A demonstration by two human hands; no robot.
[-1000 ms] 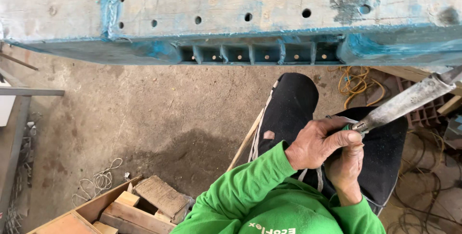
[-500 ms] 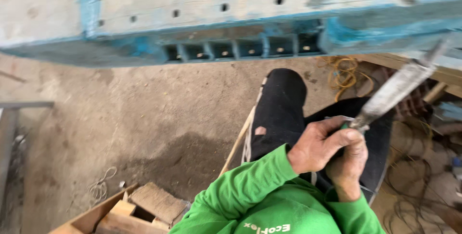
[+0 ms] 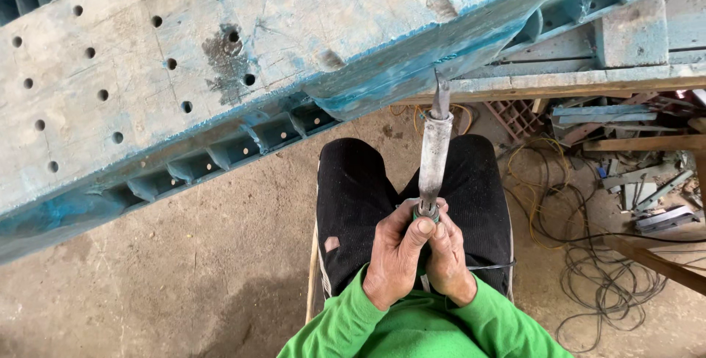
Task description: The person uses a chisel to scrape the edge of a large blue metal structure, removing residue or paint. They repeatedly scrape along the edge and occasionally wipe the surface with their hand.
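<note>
Left hand (image 3: pixel 396 255) and right hand (image 3: pixel 448 259) hide the iron's (image 3: pixel 434 156) handle.

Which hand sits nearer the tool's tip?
Left, narrowly. The left hand wraps the soldering tool handle with its thumb highest; the right hand clasps slightly lower, beside it.

Long grey metal soldering-iron-like tool (image 3: pixel 434 153): dull, scuffed cylindrical shaft, narrowing to a dark flattened tip at 12 o'clock. Green collar at the base of the shaft, at 6 o'clock. Pose near upright in the head view, leaning slightly toward 1 o'clock. Tip lies at the lower edge of the worn blue perforated plastic pallet (image 3: pixel 220 71); contact cannot be confirmed. Handle wrapped by both hands and hidden. Thin black cord leaves toward 3 o'clock.
</note>
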